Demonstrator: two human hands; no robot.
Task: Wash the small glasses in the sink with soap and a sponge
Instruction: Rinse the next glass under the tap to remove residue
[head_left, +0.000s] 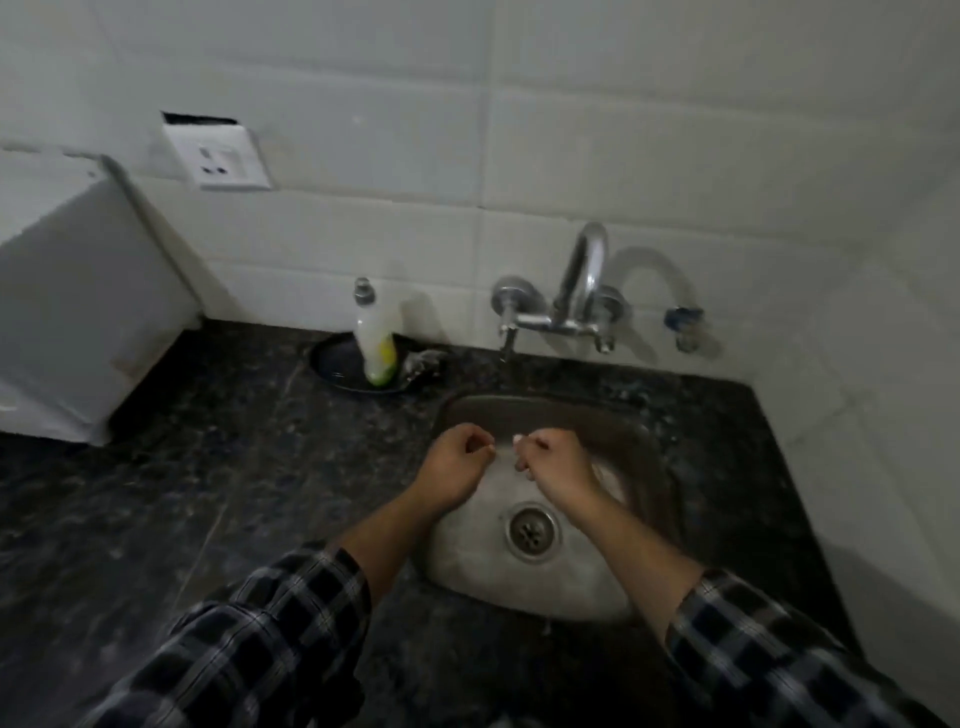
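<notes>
Speckled countertop (208, 441), sink (545, 410), dish (323, 364), white box (78, 312)

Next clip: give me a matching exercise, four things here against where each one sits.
Things: 1 soap bottle; 2 drain; 3 socket; 4 tap.
Places: A on the tiled wall, upper left; B in the bottom of the sink; C standing in a dark dish on the counter; D on the wall above the sink's back edge.
Pairs: 1-C; 2-B; 3-A; 4-D.
</notes>
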